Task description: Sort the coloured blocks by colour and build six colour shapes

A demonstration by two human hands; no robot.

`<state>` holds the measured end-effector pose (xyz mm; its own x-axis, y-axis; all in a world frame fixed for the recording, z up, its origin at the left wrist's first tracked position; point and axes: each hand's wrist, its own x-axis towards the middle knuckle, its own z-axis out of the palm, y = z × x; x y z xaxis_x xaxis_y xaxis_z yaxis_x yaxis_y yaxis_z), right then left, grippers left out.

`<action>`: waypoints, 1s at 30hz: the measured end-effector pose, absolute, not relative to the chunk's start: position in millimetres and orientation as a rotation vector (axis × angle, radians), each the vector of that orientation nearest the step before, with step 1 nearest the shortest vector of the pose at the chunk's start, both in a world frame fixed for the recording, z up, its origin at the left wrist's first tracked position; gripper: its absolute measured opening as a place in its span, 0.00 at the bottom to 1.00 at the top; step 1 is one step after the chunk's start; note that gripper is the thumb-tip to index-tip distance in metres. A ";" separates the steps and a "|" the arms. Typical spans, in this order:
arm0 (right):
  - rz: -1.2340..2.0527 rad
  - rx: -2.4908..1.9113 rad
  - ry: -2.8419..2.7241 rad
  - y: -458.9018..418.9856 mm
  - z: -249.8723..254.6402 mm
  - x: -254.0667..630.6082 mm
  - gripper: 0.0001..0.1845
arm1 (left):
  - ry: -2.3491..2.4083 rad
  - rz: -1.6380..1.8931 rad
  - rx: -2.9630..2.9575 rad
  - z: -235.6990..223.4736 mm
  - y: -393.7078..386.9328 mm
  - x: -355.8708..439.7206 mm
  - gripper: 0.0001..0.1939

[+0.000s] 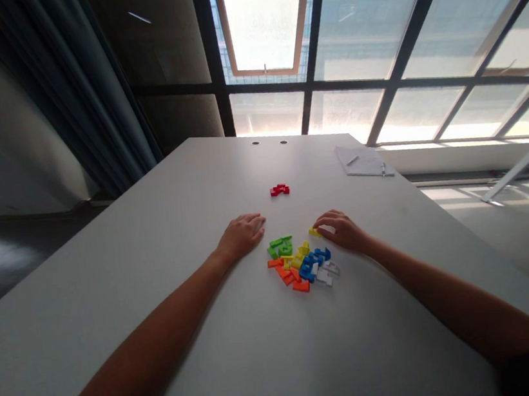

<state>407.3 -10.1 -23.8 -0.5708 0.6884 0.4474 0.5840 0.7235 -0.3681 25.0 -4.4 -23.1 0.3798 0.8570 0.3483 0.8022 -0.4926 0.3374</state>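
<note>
My left hand point(244, 234) lies flat on the white table point(191, 233), fingers stretched out, holding nothing. My right hand point(341, 230) has its thumb and fingertips closed on a small yellow plastic piece point(314, 232), which sits at the table surface. Between my hands and nearer to me is a loose pile of small plastic pieces: green pieces point(284, 248) at the left, yellow pieces point(297, 261) in the middle, orange pieces point(300, 287) in front, blue pieces point(307, 269) and white pieces point(324, 277) at the right. Their exact shapes are too small to make out.
A small cluster of red pieces point(280, 190) lies beyond my hands. White paper point(361, 160) with pen-like items on it rests near the table's right edge. Two round holes are at the far end, before large windows point(266, 29). A dark curtain point(60, 88) hangs at left.
</note>
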 end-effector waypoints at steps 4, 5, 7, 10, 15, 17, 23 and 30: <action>0.147 -1.020 -2.313 -12.4 -26.4 411.1 0.15 | 1.526 0.727 2.522 -22.5 -4.7 26.2 0.17; 0.125 -1.005 -2.326 -13.3 -27.2 411.4 0.15 | 1.533 0.712 2.528 -22.4 -4.8 26.2 0.18; 0.082 -0.980 -2.360 -12.4 -28.8 410.5 0.14 | 1.545 0.691 2.536 -22.0 -5.1 26.4 0.18; 0.031 -1.035 -2.376 0.6 -29.4 405.5 0.13 | 1.539 0.722 2.520 -21.3 -5.6 27.4 0.17; -0.015 -1.289 -2.340 50.6 -20.9 389.8 0.15 | 1.546 0.762 2.489 -20.7 -5.9 28.8 0.16; -0.038 -1.402 -2.322 72.4 -16.1 383.2 0.17 | 1.563 0.744 2.498 -21.1 -5.8 28.9 0.17; -0.115 -1.668 -2.281 118.2 -10.8 371.2 0.23 | 1.573 0.678 2.547 -21.8 -6.7 29.4 0.18; -0.103 -1.756 -2.260 136.9 -14.8 368.7 0.25 | 1.576 0.703 2.520 -22.4 -7.9 30.4 0.17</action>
<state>368.7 136.9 -14.8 -0.2240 0.9393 0.2599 0.9590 0.2599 -0.1128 30.4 -7.9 -22.4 0.3630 0.8699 0.3340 0.8296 -0.4649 0.3092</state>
